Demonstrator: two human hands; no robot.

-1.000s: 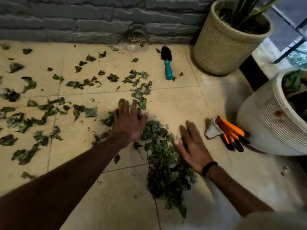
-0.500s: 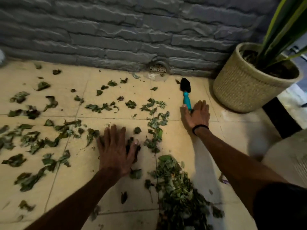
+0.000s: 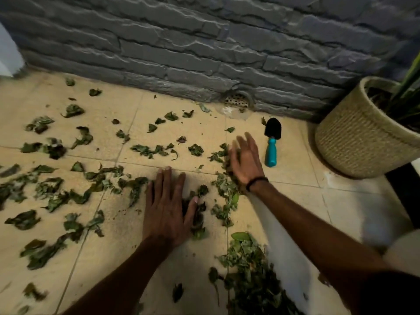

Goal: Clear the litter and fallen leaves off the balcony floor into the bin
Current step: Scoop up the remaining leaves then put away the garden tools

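The left hand (image 3: 168,205) lies flat on the tiled floor (image 3: 295,201) in the middle of the frame, fingers straight and close together, thumb out to the side against a small clump of leaves (image 3: 198,208). The right hand (image 3: 244,160), a dark band on its wrist, stands on edge right of centre with fingers straight and slightly spread, its palm against a loose line of leaves (image 3: 223,178); it is blurred. Just to its right, apart from it, lies a small trowel (image 3: 271,144) with a black blade and a blue handle. Scattered leaves (image 3: 56,189) cover the left half of the floor, and a gathered heap of leaves (image 3: 252,276) sits at the lower middle. A woven plant pot (image 3: 359,142) stands at the right edge against the grey stone wall (image 3: 204,42), which has a small drain grate (image 3: 237,100) at its foot.
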